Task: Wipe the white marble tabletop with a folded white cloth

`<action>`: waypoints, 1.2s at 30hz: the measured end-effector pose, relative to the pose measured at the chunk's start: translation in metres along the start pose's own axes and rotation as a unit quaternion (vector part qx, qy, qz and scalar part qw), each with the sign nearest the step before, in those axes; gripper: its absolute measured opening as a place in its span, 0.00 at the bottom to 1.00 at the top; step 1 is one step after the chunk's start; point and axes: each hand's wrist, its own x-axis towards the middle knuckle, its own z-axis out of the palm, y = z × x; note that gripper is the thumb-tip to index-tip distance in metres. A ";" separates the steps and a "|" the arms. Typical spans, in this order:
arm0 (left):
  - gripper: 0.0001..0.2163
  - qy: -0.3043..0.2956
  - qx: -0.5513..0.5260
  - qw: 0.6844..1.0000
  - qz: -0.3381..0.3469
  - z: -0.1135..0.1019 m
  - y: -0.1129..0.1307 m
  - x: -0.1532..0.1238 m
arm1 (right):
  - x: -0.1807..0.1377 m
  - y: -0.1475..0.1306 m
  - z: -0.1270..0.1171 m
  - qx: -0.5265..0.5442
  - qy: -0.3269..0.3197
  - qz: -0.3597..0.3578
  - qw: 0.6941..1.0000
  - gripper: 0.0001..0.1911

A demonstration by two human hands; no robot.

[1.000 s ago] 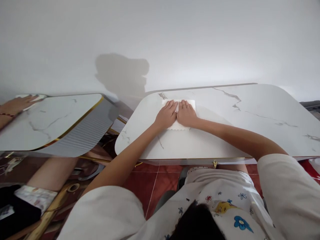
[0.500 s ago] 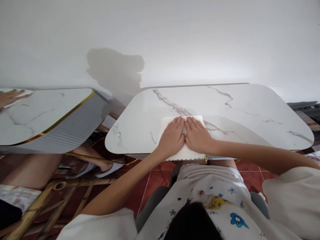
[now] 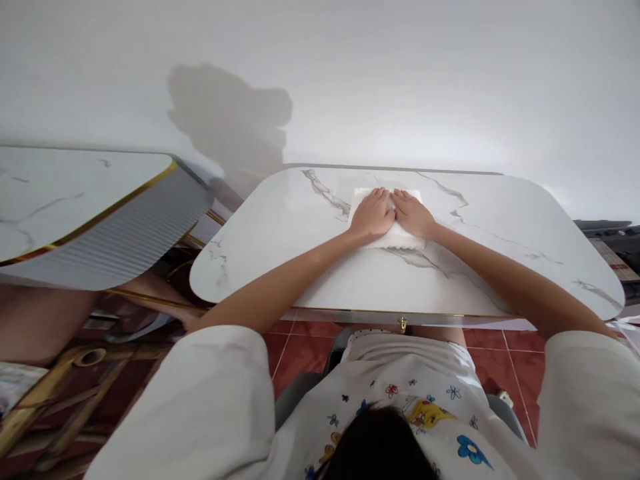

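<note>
A folded white cloth lies on the white marble table, toward its far middle. My left hand presses flat on the cloth's left part, fingers stretched and together. Right beside it my right hand lies flat on the cloth's right part, the two hands touching side by side. Both arms are stretched forward over the table. The cloth's near scalloped edge shows below my hands.
A second marble table with a gold rim stands to the left, with another person's leg beneath it. A white wall runs behind both tables. Red floor tiles show under the table edge. Dark objects sit at far right.
My hands and the cloth slid from the table's near edge out to its far middle. The other person's hand on the left table is no longer in view.
</note>
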 end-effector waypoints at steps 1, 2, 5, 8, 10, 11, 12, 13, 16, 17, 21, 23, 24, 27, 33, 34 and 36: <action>0.25 0.016 0.004 1.000 -0.007 0.002 -0.005 0.013 | 0.014 0.008 0.002 -0.001 0.010 -0.007 1.000 0.28; 0.24 0.031 0.008 0.999 -0.012 0.004 -0.010 0.026 | 0.027 0.016 0.004 -0.003 0.019 -0.014 1.000 0.28; 0.22 0.047 0.013 0.999 -0.009 0.008 -0.025 0.059 | 0.059 0.033 0.008 -0.013 0.039 -0.014 0.999 0.27; 0.21 0.030 0.013 0.999 0.010 0.011 -0.040 0.087 | 0.083 0.044 0.008 -0.019 0.060 0.011 0.998 0.25; 0.20 0.028 0.012 0.999 0.017 0.011 -0.048 0.102 | 0.096 0.048 0.006 -0.015 0.067 0.027 0.997 0.23; 0.19 0.026 0.011 1.000 0.013 0.011 -0.051 0.109 | 0.102 0.050 0.004 -0.012 0.066 0.037 0.997 0.22; 0.17 0.022 0.008 1.000 0.005 0.010 -0.054 0.115 | 0.108 0.052 0.003 -0.010 0.061 0.050 0.997 0.21; 0.16 0.016 0.005 1.000 -0.005 0.010 -0.056 0.121 | 0.113 0.053 0.001 -0.009 0.053 0.065 0.996 0.20; 0.15 -0.003 -0.006 0.999 -0.033 0.009 -0.060 0.135 | 0.129 0.057 -0.002 -0.011 0.018 0.120 0.992 0.20; 0.15 -0.004 -0.008 0.999 -0.039 0.009 -0.061 0.138 | 0.133 0.058 -0.002 -0.012 0.012 0.136 0.991 0.21; 0.15 0.001 -0.010 0.999 -0.051 0.010 -0.064 0.147 | 0.142 0.059 -0.003 -0.028 0.011 0.164 0.986 0.21; 0.15 0.006 -0.006 0.999 -0.046 0.011 -0.064 0.146 | 0.139 0.058 -0.004 -0.043 0.013 0.160 0.986 0.21; 0.15 0.010 -0.003 0.999 -0.038 0.011 -0.063 0.145 | 0.137 0.057 -0.004 -0.049 0.015 0.153 0.987 0.21; 0.15 0.026 0.012 1.000 -0.008 0.012 -0.061 0.136 | 0.125 0.053 -0.003 -0.061 0.031 0.119 0.991 0.21; 0.21 0.044 0.009 0.998 0.035 0.014 -0.052 0.099 | 0.093 0.036 0.003 -0.060 0.075 0.037 0.995 0.25; 0.22 0.043 0.008 0.998 0.035 0.014 -0.049 0.091 | 0.086 0.031 0.004 -0.064 0.072 0.032 0.995 0.26; 0.23 0.036 0.011 0.999 0.032 0.012 -0.043 0.071 | 0.069 0.019 0.005 -0.071 0.062 0.031 0.995 0.27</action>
